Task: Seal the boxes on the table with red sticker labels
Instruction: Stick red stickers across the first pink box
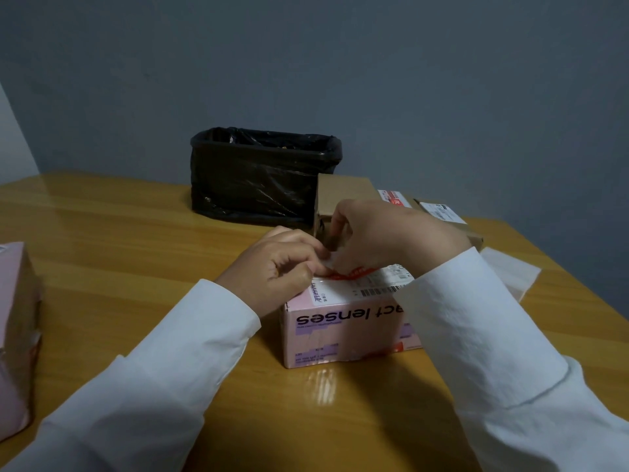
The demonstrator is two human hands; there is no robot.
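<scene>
1. A pink box sits mid-table, its side reading "lenses" upside down; a barcoded white label lies on top.
2. The left hand and right hand pinch a red sticker over the lid, fingers pressed together.

Wooden bench, glossy, light glare near front edge. Bin at back centre of bench, lined with black plastic bag, open top, contents too dark to tell. White paper sheet flat on bench at right, partly hidden. Grey-blue wall behind. Pale panel at far left edge, unclear what.
</scene>
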